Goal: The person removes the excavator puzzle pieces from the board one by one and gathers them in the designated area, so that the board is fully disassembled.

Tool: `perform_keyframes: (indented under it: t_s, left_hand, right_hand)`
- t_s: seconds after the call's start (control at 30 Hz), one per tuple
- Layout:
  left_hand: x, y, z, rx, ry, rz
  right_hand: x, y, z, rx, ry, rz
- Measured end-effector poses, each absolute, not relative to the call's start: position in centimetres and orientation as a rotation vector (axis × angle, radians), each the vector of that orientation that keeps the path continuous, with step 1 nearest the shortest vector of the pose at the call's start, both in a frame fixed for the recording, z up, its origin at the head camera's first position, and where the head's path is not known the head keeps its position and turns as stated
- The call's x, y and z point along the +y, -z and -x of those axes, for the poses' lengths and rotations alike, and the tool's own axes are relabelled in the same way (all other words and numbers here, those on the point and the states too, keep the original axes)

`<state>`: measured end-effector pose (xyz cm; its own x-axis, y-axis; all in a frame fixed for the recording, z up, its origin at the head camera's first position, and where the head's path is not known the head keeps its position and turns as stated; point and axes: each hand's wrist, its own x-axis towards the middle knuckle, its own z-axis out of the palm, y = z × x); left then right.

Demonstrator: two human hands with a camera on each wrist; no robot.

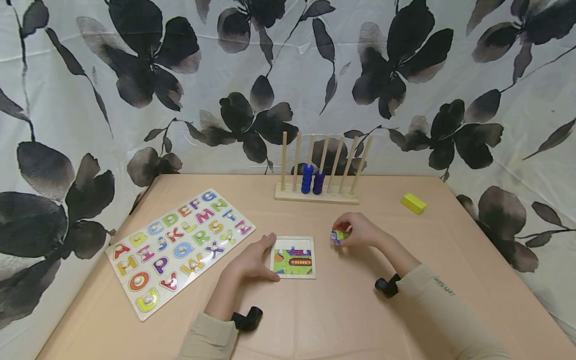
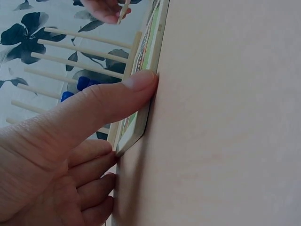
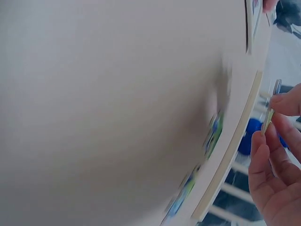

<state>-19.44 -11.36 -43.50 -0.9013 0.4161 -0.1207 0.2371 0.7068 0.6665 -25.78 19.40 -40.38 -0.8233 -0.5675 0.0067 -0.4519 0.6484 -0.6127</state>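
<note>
A small square jigsaw board [image 1: 293, 258] with a green and orange picture lies on the tan table, mid-front. My left hand [image 1: 252, 260] rests against its left edge, thumb [image 2: 117, 96] pressed on the board's rim [image 2: 141, 120]. To the right, my right hand [image 1: 355, 231] pinches a small colourful puzzle piece [image 1: 338, 236] just above the table. The right wrist view shows that piece edge-on [image 3: 268, 120] between the fingertips, with loose pieces [image 3: 212, 134] lying on the table below.
An alphabet puzzle board [image 1: 177, 242] lies at the left. A wooden peg rack [image 1: 319, 192] with blue and purple beads [image 1: 312, 179] stands at the back. A yellow block [image 1: 413, 203] sits at the right rear. A flowered curtain hangs behind.
</note>
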Motion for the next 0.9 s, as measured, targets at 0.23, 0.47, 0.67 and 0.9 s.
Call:
perform_keyframes:
  t_s: [0.23,0.47,0.67,0.9]
  left_hand:
    - [-11.4,43.4,19.5,2.646,-0.998,-0.505]
    - [-11.3,43.2,19.3,2.649,-0.995,-0.520]
    - [-11.3,43.2,19.4,2.649,-0.989,-0.516]
    - [-11.4,43.5,19.4,2.640,-1.001,-0.531]
  right_hand:
    - [22.4,40.4,25.5,2.699,0.926,0.772]
    - [25.7,40.7,25.1,2.727,0.912,0.737]
    - [27.6,41.1,24.7,2.765,0.875,0.650]
    - [29.3,41.5,24.7,2.786,0.799,0.533]
